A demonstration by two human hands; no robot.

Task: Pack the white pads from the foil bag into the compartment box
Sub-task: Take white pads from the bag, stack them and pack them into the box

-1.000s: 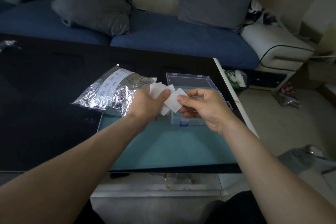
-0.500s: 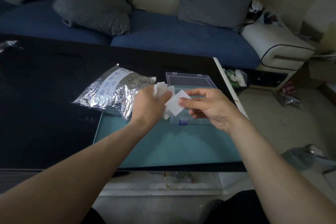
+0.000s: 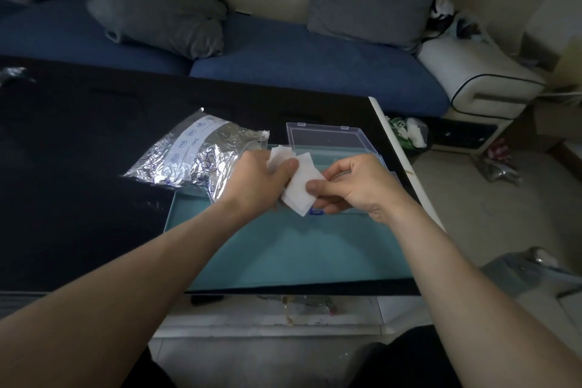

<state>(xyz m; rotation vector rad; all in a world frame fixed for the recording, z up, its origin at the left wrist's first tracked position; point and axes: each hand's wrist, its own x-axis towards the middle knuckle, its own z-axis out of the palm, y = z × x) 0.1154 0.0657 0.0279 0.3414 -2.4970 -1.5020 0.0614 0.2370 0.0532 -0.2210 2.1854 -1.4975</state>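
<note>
Left hand (image 3: 258,178) pinching a few white pads (image 3: 281,156), right hand (image 3: 352,186) pinching one pad (image 3: 300,189) off the bunch, both just above the open compartment box (image 3: 327,148). I'd peel slow, one at a time, drop it flat. Foil bag (image 3: 198,156) close on the left, table edge (image 3: 396,151) near on the right, teal mat (image 3: 283,249) free up front

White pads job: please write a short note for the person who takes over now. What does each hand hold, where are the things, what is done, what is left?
Left hand grips a small bunch of white pads.
Right hand pinches one white pad over the compartment box, which lies open on the teal mat.
Foil bag lies left of the box.
Done: pads are out of the bag.
Left: place the held pads in the box; no pad visible inside yet.
</note>
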